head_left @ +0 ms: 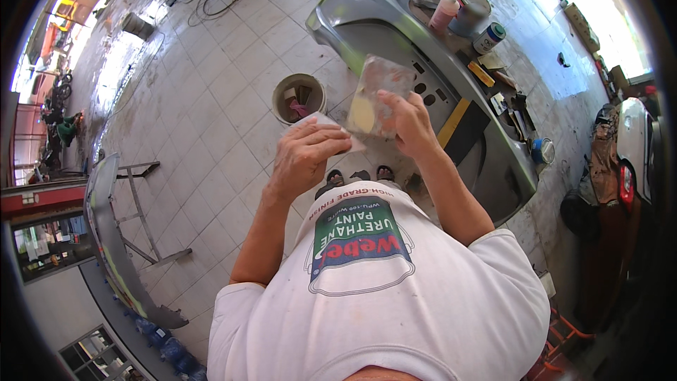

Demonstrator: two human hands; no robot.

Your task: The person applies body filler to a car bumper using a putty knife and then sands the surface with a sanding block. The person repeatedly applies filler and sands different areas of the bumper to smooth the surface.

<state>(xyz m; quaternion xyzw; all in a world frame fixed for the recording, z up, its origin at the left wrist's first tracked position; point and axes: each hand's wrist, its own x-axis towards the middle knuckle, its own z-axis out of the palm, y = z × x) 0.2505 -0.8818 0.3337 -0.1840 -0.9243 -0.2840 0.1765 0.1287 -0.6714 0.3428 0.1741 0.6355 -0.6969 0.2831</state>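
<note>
My right hand grips a flat, smeared rectangular board by its right side, thumb lying on top. A patch of pale yellow paste sits on the board's lower part. Just left of it, my left hand is closed on a thin whitish spreader; its fingers cover much of it. The spreader's edge is close to the board's lower left corner; whether they touch I cannot tell. Beyond and to the right lies a large grey car body panel with greenish edges.
A bucket with scraps inside stands on the tiled floor beyond my left hand. Along the panel's far side are a pink bottle, a large can and smaller cans. Another panel and a metal stand are at left.
</note>
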